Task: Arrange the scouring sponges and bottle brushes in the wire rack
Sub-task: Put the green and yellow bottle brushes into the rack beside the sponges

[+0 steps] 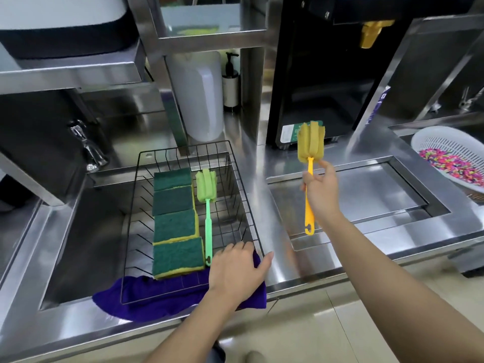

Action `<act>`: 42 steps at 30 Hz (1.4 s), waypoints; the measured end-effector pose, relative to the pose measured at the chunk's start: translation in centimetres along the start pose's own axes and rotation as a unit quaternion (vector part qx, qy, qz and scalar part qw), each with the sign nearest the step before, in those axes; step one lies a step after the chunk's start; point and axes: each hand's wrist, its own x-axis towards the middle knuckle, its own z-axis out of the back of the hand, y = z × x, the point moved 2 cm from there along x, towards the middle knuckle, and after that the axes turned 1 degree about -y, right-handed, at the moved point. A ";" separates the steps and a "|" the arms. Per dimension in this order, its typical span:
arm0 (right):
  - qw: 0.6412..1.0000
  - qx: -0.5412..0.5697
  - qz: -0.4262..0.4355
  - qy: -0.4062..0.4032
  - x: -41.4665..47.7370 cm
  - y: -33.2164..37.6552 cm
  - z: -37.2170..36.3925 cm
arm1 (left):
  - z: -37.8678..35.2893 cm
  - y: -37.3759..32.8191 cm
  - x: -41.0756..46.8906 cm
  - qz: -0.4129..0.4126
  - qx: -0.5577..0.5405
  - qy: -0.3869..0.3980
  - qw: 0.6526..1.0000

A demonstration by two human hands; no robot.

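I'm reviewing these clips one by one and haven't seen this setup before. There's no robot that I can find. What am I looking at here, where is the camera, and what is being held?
There is no machine: a person works with bare hands, and the single picture comes from a wide-angle camera worn on their head, looking forward and down. That is why both forearms reach in from the bottom edge.

The surface is a stainless steel counter with a sink. A black wire rack sits over the sink on a purple cloth. Inside it lie four green scouring sponges in a row, with a green bottle brush beside them.

The right hand holds a yellow bottle brush by its handle, sponge head up, above the counter to the right of the rack. The left hand rests at the rack's near right corner, holding nothing.

A white colander stands at far right.
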 end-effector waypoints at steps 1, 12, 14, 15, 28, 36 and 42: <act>1.000 0.011 0.009 0.007 -0.1 0.7 -0.8 | 0.1 0.3 -0.1 0.002 -0.003 -0.004 1.000; 0.977 -0.090 0.077 0.176 -3.6 3.9 -11.1 | 1.1 3.6 -1.5 0.042 -0.027 -0.046 0.998; 0.964 -0.138 0.070 0.214 -4.6 3.5 -12.5 | 1.3 3.8 -1.6 0.040 -0.033 -0.054 0.997; 0.957 -0.163 0.066 0.233 -5.2 3.2 -13.1 | 1.3 3.8 -1.6 0.037 -0.036 -0.056 0.997; 0.804 -0.500 0.106 0.304 -7.3 -1.1 -16.9 | 1.7 3.7 -1.6 0.018 -0.028 -0.043 0.999; 0.732 -0.584 0.080 0.342 -7.3 -1.8 -17.7 | 1.4 3.9 -1.7 0.000 -0.052 -0.063 0.997; 0.769 -0.540 0.020 0.342 -6.6 -0.9 -17.7 | 1.1 4.3 -1.7 0.005 -0.078 -0.054 0.996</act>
